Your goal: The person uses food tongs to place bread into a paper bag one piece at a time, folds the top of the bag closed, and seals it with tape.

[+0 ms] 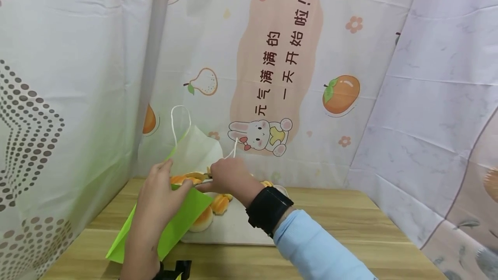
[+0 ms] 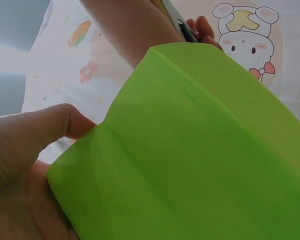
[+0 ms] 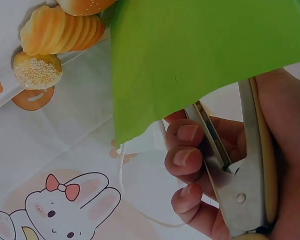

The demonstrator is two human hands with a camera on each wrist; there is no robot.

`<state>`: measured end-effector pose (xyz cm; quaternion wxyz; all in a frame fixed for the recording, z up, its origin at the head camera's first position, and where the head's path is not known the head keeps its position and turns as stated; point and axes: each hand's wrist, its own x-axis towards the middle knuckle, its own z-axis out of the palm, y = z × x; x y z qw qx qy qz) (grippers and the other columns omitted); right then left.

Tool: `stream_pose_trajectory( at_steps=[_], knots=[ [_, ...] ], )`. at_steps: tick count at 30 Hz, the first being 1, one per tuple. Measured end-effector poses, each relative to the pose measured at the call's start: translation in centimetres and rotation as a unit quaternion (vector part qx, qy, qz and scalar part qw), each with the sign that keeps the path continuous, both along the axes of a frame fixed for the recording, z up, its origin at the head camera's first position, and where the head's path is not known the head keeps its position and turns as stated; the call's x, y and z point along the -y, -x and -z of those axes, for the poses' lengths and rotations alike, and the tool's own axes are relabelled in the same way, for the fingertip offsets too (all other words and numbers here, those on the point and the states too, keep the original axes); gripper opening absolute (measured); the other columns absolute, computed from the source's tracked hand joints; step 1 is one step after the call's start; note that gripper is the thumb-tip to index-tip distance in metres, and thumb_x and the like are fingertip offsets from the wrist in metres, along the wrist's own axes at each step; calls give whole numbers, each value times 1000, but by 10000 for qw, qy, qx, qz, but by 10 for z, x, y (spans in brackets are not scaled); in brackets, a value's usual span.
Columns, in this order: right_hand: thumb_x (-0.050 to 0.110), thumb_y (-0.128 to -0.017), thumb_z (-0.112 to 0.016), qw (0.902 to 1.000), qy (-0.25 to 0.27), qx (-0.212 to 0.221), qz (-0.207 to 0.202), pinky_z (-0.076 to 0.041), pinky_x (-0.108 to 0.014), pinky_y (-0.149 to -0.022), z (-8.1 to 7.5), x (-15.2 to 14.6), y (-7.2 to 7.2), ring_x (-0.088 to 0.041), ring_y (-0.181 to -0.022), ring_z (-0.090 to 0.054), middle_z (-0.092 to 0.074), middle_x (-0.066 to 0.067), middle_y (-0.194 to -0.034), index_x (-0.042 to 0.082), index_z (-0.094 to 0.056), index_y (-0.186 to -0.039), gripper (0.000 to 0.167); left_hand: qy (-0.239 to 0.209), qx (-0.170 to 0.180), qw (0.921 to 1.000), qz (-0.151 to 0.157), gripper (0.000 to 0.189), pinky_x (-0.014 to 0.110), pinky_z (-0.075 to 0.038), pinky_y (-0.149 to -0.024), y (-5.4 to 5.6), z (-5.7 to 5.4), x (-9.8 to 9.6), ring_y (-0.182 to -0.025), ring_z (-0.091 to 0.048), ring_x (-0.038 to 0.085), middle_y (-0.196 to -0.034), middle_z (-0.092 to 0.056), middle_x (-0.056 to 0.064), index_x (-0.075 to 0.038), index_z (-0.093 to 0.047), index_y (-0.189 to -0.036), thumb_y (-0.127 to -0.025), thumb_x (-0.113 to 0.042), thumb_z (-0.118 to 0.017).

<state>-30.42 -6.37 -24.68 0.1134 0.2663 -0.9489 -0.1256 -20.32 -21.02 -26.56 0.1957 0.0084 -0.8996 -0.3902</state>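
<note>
My left hand (image 1: 153,202) pinches the rim of a bright green bag (image 1: 188,213), which is pale inside and has thin white string handles. My right hand (image 1: 232,180) is at the bag's mouth, gripping metal tongs (image 3: 242,185) with yellowish handle strips. In the right wrist view, its fingers curl round both arms near the pivot, and the arms stand apart. The bag hides the tongs' tips, so I cannot tell whether they hold anything. Below the right hand lie a round bun (image 1: 203,221) and a ridged bread roll (image 1: 220,204).
The breads lie on a white board (image 1: 241,230) on the wooden table (image 1: 327,232). A sesame-topped bun (image 3: 38,71) lies beside the ridged roll. Printed curtains (image 1: 362,141) hang behind and at both sides.
</note>
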Motion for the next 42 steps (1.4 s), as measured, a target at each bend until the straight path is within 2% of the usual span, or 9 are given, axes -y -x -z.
stream_pose_trajectory(
  at_steps=[10, 15, 20, 25, 29, 34, 37, 39, 42],
  knots=[
    [74, -89, -55, 10000, 35, 58, 7, -36, -28, -48, 3, 4, 1, -12, -53, -43, -34, 5, -56, 18, -50, -61, 63, 72, -24, 10000, -27, 78, 68, -37, -105, 0, 1, 1, -134, -40, 55, -154, -31, 33, 11, -30, -154, -96, -29, -63],
    [74, -87, -58, 10000, 74, 54, 0, -40, -27, -49, 5, 2, 0, -10, -55, -48, -40, 6, -57, 19, -54, -64, 59, 91, -28, 10000, -4, 77, 68, -37, -105, 0, 1, 1, -134, -40, 55, -155, -31, 33, 11, -30, -154, -95, -27, -61],
    [78, -82, -59, 9995, 315, 17, 48, -38, -27, -48, 3, -3, -1, -9, -54, -49, -40, 7, -57, 19, -53, -63, 62, 104, -69, 9999, 50, 76, 68, -38, -104, 1, 1, 1, -134, -40, 55, -155, -30, 33, 12, -30, -153, -96, -28, -60],
    [81, -77, -63, 9964, 817, 29, -217, -34, -26, -46, -2, -19, -2, -9, -51, -44, -37, 7, -56, 18, -53, -66, 64, 132, -115, 9998, 60, 77, 69, -36, -105, 2, 0, 1, -135, -39, 56, -154, -30, 35, 13, -29, -153, -96, -28, -61],
    [80, -73, -68, 9876, 1486, 247, -445, -34, -25, -47, -8, -41, -4, -10, -52, -44, -41, 7, -58, 17, -60, -77, 64, 103, -96, 9999, 35, 78, 69, -35, -107, 1, 2, 3, -136, -37, 56, -154, -29, 35, 13, -28, -153, -96, -27, -62],
    [78, -74, -69, 9760, 2104, 37, -556, -42, -27, -51, -11, -75, -2, -14, -59, -53, -56, 4, -71, 15, -62, -100, 68, 86, -117, 9999, -9, 76, 69, -32, -108, 1, 4, 7, -138, -35, 57, -155, -28, 36, 13, -28, -153, -96, -26, -60],
    [76, -77, -68, 9674, 2467, -225, -522, -41, -28, -51, -7, -97, 2, -14, -60, -53, -56, 4, -74, 14, -60, -110, 71, 104, -92, 9999, -59, 77, 70, -32, -108, 1, 4, 9, -137, -34, 58, -155, -27, 36, 12, -27, -154, -96, -27, -60],
    [72, -78, -70, 9570, 2808, -506, -529, -38, -28, -49, -4, -113, 4, -13, -58, -49, -53, 3, -72, 15, -60, -114, 68, 105, -76, 9999, -85, 78, 70, -32, -108, 2, 4, 9, -137, -34, 58, -155, -27, 36, 12, -27, -154, -96, -28, -60],
    [66, -79, -74, 9359, 3305, -1118, -493, -30, -28, -46, 5, -135, 8, -13, -53, -40, -45, 3, -65, 15, -59, -107, 59, 85, -91, 9999, -92, 79, 71, -32, -107, 2, 3, 8, -137, -35, 58, -156, -26, 36, 12, -26, -155, -96, -28, -61]
  ],
)
